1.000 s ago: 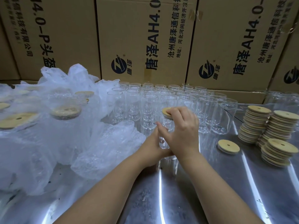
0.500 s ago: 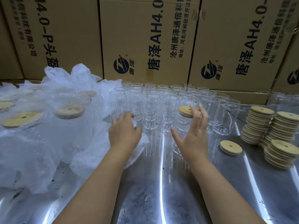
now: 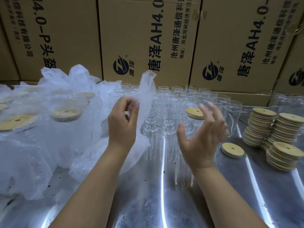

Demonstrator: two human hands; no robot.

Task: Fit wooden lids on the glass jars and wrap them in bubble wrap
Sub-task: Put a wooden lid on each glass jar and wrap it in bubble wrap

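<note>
1. On the shiny metal bench [image 3: 148, 203], our left grip [image 3: 122, 124] pinches a sheet of bubble wrap [image 3: 146, 91] between thumb and fingertips, one end standing up above the glassware.
2. Our right grip [image 3: 202, 139] is released, fingers spread and blurred, grasping nothing, just in front of a glass jar [image 3: 193, 124] capped with a wooden lid [image 3: 194, 111].
3. That jar stands at the front of a cluster of uncapped jars [image 3: 174, 99].
4. To the right we see stacks of lids [image 3: 278, 129]; to the left, wrapped jars [image 3: 65, 115] lie heaped.
5. Behind everything stand cardboard boxes [image 3: 148, 38].

Left hand [image 3: 122, 124] has lifted a bubble wrap sheet [image 3: 145, 91] off the pile.
</note>
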